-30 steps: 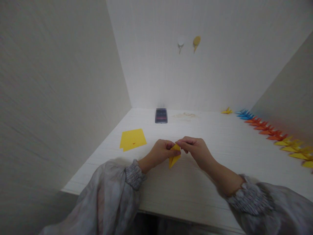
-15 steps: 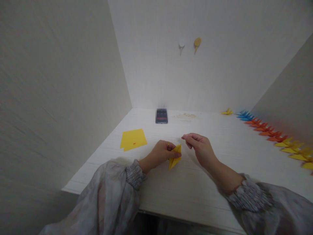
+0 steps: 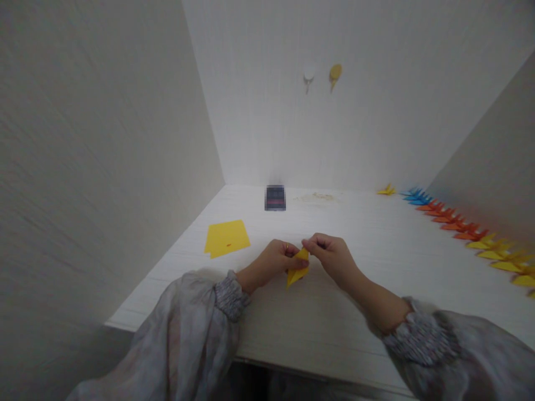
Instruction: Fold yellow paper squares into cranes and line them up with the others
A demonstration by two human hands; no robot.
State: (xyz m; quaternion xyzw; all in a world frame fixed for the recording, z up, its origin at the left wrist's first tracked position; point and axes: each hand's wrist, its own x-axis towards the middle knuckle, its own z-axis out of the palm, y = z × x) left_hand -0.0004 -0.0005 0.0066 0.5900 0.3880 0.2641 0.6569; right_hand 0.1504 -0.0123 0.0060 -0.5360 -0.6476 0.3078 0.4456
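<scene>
One folded yellow paper (image 3: 297,274) is over the near worktop (image 3: 317,328), left hand (image 3: 273,259) fingers grasping its middle, right hand (image 3: 328,250) fingers pinching its far tip. Uneven tugging could tear or skew that point.

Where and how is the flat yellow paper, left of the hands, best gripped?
Probably by its near right corner, coming from the right with the left hand, which is nearest but would first need to let go of the folded paper. The yellow paper lies flat on the table, so pinching a lifted corner seems easier than grasping its middle.
</scene>
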